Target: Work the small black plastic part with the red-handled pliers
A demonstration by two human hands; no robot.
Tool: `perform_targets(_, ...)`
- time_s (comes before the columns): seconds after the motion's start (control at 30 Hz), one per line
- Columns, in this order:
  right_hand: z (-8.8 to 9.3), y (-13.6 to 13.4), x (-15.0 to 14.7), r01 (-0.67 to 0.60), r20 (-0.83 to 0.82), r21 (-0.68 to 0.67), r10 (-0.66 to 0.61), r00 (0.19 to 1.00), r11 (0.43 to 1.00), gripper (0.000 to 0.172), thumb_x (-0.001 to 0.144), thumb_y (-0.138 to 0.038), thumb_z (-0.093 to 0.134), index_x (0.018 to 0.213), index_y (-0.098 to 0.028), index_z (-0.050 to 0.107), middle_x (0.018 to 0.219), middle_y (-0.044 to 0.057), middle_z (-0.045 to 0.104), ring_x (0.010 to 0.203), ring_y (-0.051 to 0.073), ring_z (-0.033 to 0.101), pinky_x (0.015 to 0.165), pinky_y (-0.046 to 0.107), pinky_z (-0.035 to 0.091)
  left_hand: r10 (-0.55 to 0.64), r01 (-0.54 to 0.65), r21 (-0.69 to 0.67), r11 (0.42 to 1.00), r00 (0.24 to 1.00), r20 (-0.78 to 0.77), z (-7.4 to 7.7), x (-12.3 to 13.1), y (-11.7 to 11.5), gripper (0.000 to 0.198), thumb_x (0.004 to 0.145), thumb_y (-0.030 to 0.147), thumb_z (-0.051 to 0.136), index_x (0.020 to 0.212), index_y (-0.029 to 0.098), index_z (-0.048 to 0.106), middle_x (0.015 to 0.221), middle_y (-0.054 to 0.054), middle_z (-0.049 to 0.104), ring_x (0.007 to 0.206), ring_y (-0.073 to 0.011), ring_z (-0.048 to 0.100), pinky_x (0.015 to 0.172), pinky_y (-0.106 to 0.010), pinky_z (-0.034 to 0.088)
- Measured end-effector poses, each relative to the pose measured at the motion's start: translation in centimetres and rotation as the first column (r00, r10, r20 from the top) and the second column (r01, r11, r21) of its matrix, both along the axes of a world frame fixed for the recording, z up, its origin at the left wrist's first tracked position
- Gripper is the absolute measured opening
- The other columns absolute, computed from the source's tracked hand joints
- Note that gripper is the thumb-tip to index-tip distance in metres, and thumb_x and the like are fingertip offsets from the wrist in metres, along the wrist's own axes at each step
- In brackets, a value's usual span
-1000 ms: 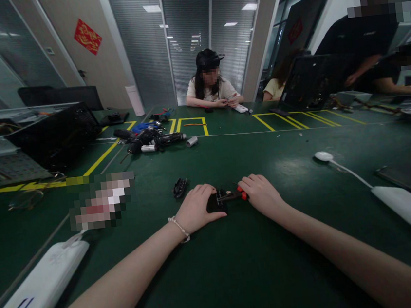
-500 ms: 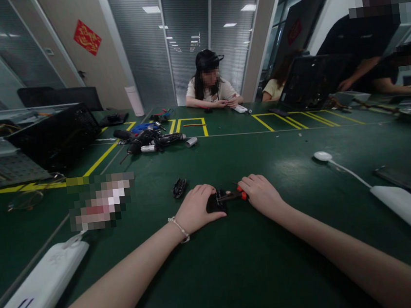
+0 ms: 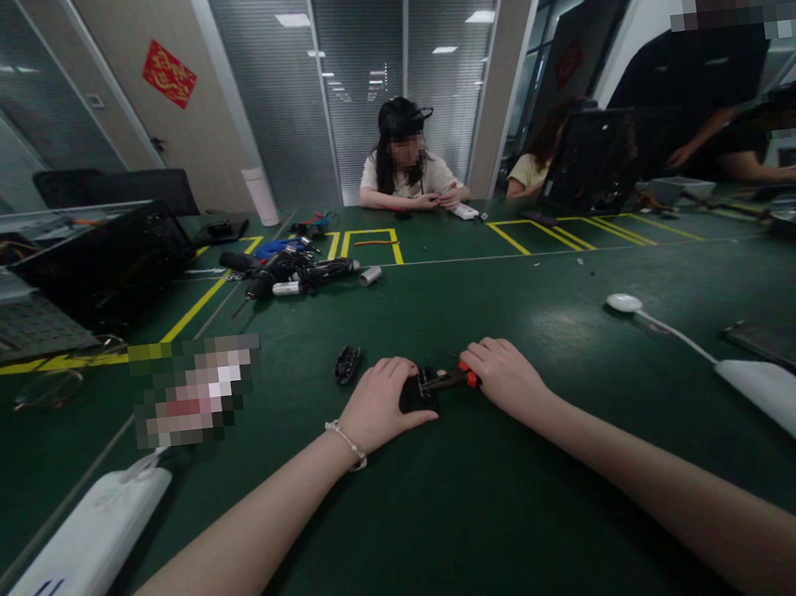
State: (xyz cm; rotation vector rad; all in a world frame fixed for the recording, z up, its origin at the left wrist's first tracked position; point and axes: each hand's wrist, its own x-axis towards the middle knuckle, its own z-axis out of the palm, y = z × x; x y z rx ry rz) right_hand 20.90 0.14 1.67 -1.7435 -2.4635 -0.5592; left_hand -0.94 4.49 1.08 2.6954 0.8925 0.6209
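My left hand (image 3: 381,402) is wrapped round a small black part (image 3: 418,392) on the green table, its thumb along the near edge. From the right, my right hand (image 3: 506,372) grips red-handled pliers (image 3: 469,374), whose dark jaws reach to the black part. Whether the jaws are closed on a piece of it is too small to tell. A black ribbed piece (image 3: 348,365) lies just beyond my left wrist.
Tools and cables (image 3: 288,267) lie in a heap farther back. White power strips (image 3: 77,559) (image 3: 794,408) rest at both sides. A computer case (image 3: 102,263) stands at left. A person (image 3: 413,168) sits across the table (image 3: 424,542).
The pliers' handles have shifted very slightly in my right hand. My left hand stays on the black part.
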Motion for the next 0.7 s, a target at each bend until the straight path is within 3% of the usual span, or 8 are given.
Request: perform_targets(0.7, 0.05, 0.09, 0.07, -0.003, -0.014, -0.013, 0.003, 1.0, 1.0, 0.027, 0.071, -0.003, 0.044, 0.092, -0.015, 0.057, 0.092, 0.007, 0.059, 0.084, 0.02, 0.05, 0.075, 0.033, 0.037, 0.001, -0.001, 0.006, 1.0, 1.0, -0.004, -0.11, -0.07, 0.06, 0.053, 0.066, 0.053, 0.061, 0.102, 0.017, 0.045, 0.102, -0.006, 0.052, 0.094, -0.0237, 0.049, 0.08, -0.037, 0.042)
